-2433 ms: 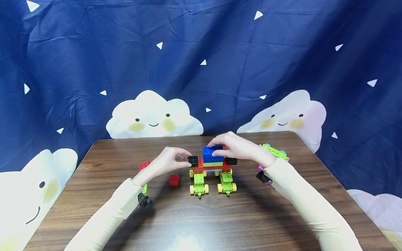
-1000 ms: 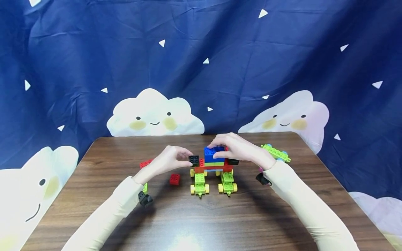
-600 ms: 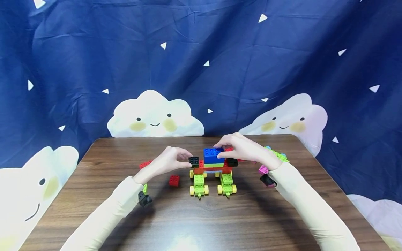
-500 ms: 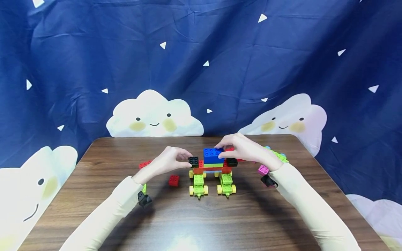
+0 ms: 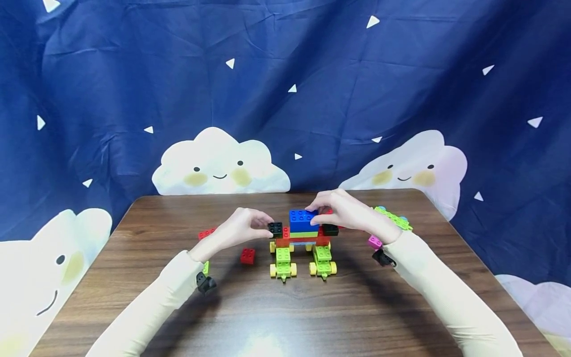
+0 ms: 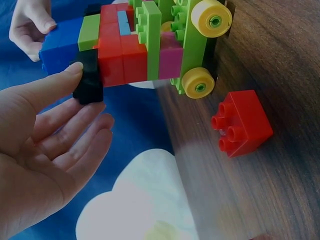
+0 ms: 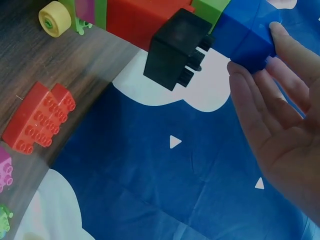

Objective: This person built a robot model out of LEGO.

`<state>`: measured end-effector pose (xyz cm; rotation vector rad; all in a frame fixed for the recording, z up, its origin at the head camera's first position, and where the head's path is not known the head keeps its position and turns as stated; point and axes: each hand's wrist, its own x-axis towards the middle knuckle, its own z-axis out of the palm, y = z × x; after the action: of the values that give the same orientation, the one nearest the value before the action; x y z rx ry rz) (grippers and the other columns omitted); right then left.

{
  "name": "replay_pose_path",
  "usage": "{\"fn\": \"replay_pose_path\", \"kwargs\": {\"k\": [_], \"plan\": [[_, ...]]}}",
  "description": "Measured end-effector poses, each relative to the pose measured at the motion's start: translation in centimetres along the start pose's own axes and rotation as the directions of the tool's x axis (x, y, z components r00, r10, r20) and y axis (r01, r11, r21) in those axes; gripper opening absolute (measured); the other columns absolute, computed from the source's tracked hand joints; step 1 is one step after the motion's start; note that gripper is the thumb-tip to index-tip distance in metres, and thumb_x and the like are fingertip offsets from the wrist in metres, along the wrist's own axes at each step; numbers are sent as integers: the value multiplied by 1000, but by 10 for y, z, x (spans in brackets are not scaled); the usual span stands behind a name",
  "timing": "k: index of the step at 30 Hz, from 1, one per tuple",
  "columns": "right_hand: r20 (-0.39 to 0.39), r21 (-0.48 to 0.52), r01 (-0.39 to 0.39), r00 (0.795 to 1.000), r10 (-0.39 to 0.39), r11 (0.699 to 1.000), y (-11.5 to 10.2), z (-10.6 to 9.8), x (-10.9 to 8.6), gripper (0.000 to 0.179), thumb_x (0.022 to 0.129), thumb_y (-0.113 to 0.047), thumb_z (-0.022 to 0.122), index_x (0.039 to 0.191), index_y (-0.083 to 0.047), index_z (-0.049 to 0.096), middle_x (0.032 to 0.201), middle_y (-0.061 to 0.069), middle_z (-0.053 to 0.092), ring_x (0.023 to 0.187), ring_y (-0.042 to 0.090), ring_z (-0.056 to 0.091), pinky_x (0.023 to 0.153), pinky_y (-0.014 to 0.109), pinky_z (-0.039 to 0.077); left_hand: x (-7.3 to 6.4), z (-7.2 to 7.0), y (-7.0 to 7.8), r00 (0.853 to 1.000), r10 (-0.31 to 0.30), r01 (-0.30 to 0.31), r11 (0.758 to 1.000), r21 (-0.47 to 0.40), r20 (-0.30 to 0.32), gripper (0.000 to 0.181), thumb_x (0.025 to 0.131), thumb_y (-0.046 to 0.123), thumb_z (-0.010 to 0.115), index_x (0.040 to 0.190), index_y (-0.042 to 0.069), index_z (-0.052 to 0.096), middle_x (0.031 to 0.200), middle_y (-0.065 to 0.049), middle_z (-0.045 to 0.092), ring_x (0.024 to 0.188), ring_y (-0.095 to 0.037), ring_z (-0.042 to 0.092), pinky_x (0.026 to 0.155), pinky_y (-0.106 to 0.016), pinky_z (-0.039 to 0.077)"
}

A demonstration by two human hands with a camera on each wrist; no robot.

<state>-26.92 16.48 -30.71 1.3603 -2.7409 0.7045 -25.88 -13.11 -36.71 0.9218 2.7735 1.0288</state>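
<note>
A toy build of bricks stands at the middle of the table, with green wheeled bases point(image 5: 283, 263) on yellow wheels below. Red bricks point(image 6: 112, 55) and a green layer point(image 5: 304, 234) lie above them, topped by blue bricks point(image 5: 303, 220). My left hand point(image 5: 241, 229) pinches the black brick point(image 6: 89, 75) that juts from the build's left side, thumb on one face and fingertips on the other. At the top, my right hand point(image 5: 341, 210) holds the right end of the blue bricks between thumb and fingers. A second black brick point(image 7: 177, 47) juts out on the right side.
A loose red brick point(image 5: 247, 256) lies left of the build, with another red brick point(image 5: 206, 233) behind my left wrist. Right of the build are a pink brick point(image 5: 375, 242), red bricks point(image 7: 40, 117) and a green wheeled base point(image 5: 393, 218). A blue curtain point(image 5: 285, 99) hangs behind.
My right hand has slid a little to the right along the blue bricks, uncovering more of their studs. My left hand keeps its pinch on the black brick, and the build stays in place.
</note>
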Motion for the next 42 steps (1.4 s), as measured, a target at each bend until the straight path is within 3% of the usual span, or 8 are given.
{"fn": "replay_pose_path", "kwargs": {"k": [9, 42], "plan": [[-9, 6, 29, 1000, -29, 1000, 3, 1, -1, 35, 83, -19, 79, 113, -3, 73, 103, 10, 74, 86, 16, 71, 79, 31, 60, -1, 0, 1, 1000, -1, 1, 1000, -9, -5, 33, 84, 25, 79, 112, 8, 73, 104, -7, 77, 93, -17, 72, 89, -41, 58], [-25, 42, -47, 999, 48, 998, 3, 5, -4, 35, 84, -23, 79, 115, -8, 73, 107, 8, 74, 88, 14, 69, 82, 32, 60, -2, 0, 3, 1000, 0, 0, 1000, -14, 1, 35, 85, 25, 79, 114, 9, 72, 106, -7, 76, 94, -17, 72, 90, -41, 58]]}}
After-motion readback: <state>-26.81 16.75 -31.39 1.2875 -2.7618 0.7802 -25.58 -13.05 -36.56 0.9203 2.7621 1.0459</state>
